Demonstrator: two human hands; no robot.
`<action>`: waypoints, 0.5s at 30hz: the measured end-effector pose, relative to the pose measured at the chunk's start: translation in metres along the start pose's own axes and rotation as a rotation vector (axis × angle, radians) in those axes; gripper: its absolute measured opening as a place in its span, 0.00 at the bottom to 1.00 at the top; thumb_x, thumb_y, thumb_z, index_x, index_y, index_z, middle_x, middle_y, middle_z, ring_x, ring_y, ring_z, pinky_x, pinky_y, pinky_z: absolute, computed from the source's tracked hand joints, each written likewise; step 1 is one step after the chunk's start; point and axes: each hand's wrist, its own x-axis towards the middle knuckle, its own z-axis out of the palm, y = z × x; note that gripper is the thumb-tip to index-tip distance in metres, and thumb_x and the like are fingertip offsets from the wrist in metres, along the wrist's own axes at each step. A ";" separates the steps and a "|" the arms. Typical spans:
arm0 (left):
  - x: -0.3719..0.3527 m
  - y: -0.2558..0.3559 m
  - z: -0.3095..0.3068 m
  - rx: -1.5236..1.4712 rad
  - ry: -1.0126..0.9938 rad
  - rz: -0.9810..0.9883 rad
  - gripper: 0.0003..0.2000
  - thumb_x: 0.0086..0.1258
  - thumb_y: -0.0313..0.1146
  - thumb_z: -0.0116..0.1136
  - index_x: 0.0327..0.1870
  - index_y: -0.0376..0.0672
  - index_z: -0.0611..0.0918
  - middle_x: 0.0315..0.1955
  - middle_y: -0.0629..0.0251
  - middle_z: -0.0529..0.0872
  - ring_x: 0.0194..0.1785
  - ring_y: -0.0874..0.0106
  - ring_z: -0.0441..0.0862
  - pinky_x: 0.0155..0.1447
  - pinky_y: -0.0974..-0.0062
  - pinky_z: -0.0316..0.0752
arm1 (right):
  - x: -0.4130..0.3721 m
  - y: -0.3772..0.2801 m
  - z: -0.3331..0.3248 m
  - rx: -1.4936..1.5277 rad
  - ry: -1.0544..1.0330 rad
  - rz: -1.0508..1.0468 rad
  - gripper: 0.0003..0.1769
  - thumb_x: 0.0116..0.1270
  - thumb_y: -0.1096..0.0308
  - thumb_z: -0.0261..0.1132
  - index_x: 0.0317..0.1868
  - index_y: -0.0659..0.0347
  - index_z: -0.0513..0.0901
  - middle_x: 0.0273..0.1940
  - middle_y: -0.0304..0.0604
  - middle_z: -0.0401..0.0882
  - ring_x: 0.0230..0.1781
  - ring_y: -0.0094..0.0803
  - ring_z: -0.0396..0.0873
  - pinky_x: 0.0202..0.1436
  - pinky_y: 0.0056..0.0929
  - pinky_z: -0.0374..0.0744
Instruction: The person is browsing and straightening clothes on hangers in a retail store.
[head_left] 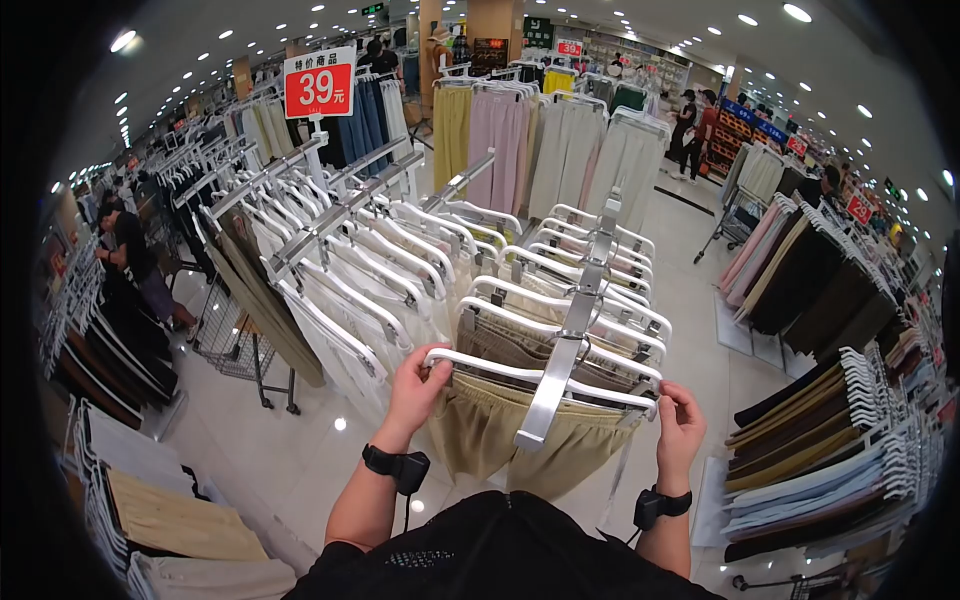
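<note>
My left hand [418,388] grips the left end of a white hanger [500,368] at the front of a metal rack arm [560,360]. My right hand [680,425] pinches the same hanger's right clip end. Khaki pants [500,435] hang from this hanger. Behind it, several more white hangers with beige and cream pants [560,300] line the same arm. Both wrists wear black bands.
More racks of light pants [340,270] stand to the left, with a red 39 price sign [319,83] above. Dark and tan folded-over pants [820,430] hang at right. A wire cart [225,340] and a person [135,265] are at left; other shoppers stand far back.
</note>
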 end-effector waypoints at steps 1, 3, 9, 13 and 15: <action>-0.001 0.003 0.000 -0.027 -0.014 -0.008 0.17 0.79 0.38 0.65 0.61 0.38 0.83 0.47 0.72 0.86 0.48 0.81 0.80 0.53 0.80 0.75 | 0.002 0.000 0.001 -0.001 0.013 0.008 0.10 0.75 0.74 0.66 0.54 0.66 0.85 0.58 0.46 0.83 0.55 0.30 0.81 0.57 0.28 0.80; -0.002 0.005 -0.003 -0.056 -0.036 -0.018 0.17 0.78 0.38 0.65 0.61 0.38 0.83 0.47 0.72 0.86 0.48 0.81 0.79 0.53 0.80 0.75 | 0.004 -0.001 0.003 -0.006 0.032 0.018 0.11 0.74 0.75 0.67 0.55 0.66 0.85 0.59 0.46 0.83 0.55 0.29 0.81 0.57 0.27 0.80; 0.000 0.009 -0.009 -0.141 -0.161 0.021 0.18 0.79 0.43 0.64 0.57 0.37 0.84 0.45 0.68 0.88 0.50 0.78 0.82 0.58 0.76 0.75 | 0.012 -0.001 0.001 -0.025 -0.013 0.097 0.16 0.75 0.75 0.67 0.60 0.67 0.82 0.56 0.42 0.83 0.54 0.26 0.81 0.59 0.26 0.79; 0.000 0.006 -0.010 -0.130 -0.166 0.027 0.17 0.81 0.44 0.61 0.51 0.36 0.86 0.41 0.67 0.90 0.49 0.76 0.84 0.60 0.74 0.75 | 0.013 -0.001 -0.005 -0.039 -0.083 0.181 0.14 0.75 0.72 0.67 0.58 0.67 0.84 0.48 0.37 0.84 0.48 0.23 0.80 0.54 0.24 0.78; 0.000 0.005 -0.010 -0.110 -0.154 0.039 0.16 0.81 0.43 0.61 0.50 0.36 0.86 0.40 0.67 0.90 0.48 0.76 0.84 0.59 0.74 0.75 | 0.012 -0.001 -0.006 -0.046 -0.105 0.223 0.13 0.76 0.70 0.68 0.57 0.67 0.85 0.46 0.36 0.85 0.46 0.22 0.80 0.52 0.23 0.78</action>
